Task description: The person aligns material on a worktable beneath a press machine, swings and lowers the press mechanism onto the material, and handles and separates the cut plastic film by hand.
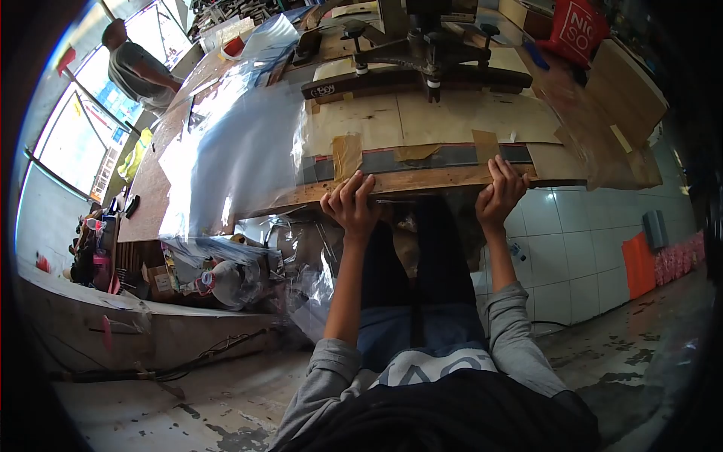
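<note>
My left hand [352,202] is curled over the wooden front edge [422,179] of the worktable, its fingers on top and the thumb not clearly visible. Farther right, my right hand [500,192] grips the same edge in a similar way. Between and behind the hands runs a dark strip [452,155] with brown tape [347,157] across it. Another piece of brown tape [486,145] lies just beyond the right fingers. A dark metal machine [433,60] with a long crossbar stands over the pale board [422,117].
Clear plastic sheets [256,151] cover the table's left side. A red bag [576,34] and cardboard [629,90] are at the right. Below the left side sits a large plastic bottle [230,285]. Another person [139,71] stands at the far left.
</note>
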Available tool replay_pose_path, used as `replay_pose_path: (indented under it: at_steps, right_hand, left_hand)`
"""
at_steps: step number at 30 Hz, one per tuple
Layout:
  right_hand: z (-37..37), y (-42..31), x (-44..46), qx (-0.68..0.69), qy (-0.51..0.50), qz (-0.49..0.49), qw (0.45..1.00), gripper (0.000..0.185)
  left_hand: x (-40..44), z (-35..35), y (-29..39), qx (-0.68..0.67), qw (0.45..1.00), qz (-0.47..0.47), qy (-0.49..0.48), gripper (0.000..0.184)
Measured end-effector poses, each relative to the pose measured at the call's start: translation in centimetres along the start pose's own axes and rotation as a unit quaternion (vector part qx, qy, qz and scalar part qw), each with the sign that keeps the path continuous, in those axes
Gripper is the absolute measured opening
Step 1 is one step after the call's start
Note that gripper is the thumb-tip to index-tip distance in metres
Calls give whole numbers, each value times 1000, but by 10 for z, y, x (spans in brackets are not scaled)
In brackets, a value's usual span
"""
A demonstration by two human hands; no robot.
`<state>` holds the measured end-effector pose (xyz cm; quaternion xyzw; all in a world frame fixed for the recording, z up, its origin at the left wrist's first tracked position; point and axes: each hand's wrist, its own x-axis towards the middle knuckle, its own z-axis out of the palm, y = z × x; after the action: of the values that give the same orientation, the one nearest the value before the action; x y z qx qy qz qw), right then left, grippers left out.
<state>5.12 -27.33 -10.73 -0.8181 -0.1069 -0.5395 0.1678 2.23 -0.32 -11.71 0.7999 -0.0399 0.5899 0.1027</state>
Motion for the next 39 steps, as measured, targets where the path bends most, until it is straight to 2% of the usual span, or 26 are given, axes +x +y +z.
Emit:
replay_pose_path:
  at_steps: [21, 32, 39]
  right_hand:
    - [-1, -1, 0, 2, 0, 3, 1000, 39]
    - [0, 0, 0, 1, 2, 0, 1000, 39]
    - [-10, 2, 2, 33, -44, -1, 998, 41]
  left_hand:
    - [1, -1, -1, 2, 1000, 7, -4, 34]
    - [3, -1, 0, -5, 1000, 8, 10, 31]
    - [9, -9, 5, -12, 1000, -6, -6, 32]
